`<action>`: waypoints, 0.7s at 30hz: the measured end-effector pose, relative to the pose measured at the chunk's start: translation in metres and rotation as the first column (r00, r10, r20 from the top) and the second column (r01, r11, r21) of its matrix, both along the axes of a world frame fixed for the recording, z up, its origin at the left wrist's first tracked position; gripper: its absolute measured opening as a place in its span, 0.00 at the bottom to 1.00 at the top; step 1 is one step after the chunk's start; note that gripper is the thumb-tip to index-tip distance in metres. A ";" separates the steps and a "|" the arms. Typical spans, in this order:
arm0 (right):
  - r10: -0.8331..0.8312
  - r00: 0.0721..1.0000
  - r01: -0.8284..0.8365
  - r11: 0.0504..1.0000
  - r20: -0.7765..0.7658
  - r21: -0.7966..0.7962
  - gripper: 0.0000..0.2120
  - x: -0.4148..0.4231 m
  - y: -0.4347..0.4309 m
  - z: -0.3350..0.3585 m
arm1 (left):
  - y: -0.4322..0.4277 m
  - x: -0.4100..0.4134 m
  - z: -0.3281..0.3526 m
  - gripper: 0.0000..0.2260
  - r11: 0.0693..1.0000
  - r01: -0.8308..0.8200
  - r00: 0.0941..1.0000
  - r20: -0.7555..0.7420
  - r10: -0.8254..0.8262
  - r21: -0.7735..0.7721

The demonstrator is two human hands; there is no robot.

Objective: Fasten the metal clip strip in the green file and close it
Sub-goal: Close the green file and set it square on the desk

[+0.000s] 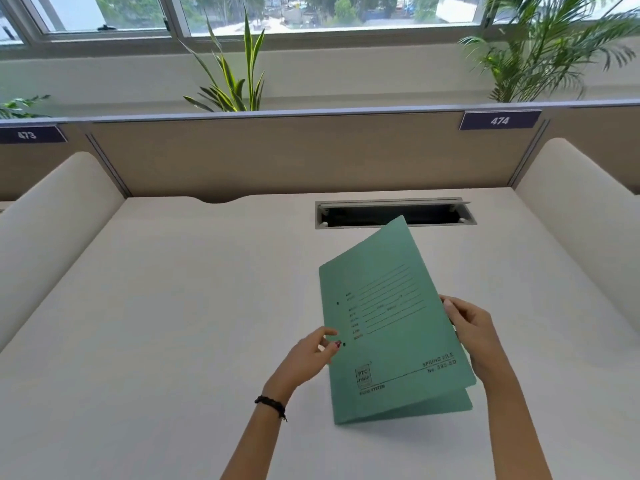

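Observation:
A green file (391, 327) with black printed lines and "SPRING FILE" lettering is held up off the white desk, front cover facing me. Its covers gape slightly at the lower right corner. My left hand (311, 355) pinches the spine edge beside the lower punched hole. My right hand (474, 334) grips the opposite, opening edge, with its fingers behind the cover. The metal clip strip is not visible; the inside of the file is hidden.
The white desk (173, 323) has padded cream side walls left and right. A brown partition (277, 154) stands at the back. An open cable slot (394, 214) lies in the desk just beyond the file. Plants stand behind the partition.

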State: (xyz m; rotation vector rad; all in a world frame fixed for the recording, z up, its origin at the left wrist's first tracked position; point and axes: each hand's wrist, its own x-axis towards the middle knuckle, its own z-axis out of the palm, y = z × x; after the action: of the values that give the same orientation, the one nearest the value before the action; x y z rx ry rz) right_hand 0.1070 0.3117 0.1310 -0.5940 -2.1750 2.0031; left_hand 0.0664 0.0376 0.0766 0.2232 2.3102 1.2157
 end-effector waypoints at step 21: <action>-0.138 0.977 0.055 0.895 0.159 0.443 0.16 0.000 -0.055 -0.134 | -0.048 0.022 -0.073 0.17 0.877 -0.396 0.918 -0.143 0.370 -0.272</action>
State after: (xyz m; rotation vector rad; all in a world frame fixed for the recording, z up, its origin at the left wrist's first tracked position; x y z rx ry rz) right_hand 0.1068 0.2571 -0.0027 -0.8254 -2.5321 1.3826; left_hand 0.0884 -0.0102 0.0039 -0.3120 2.6606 1.0257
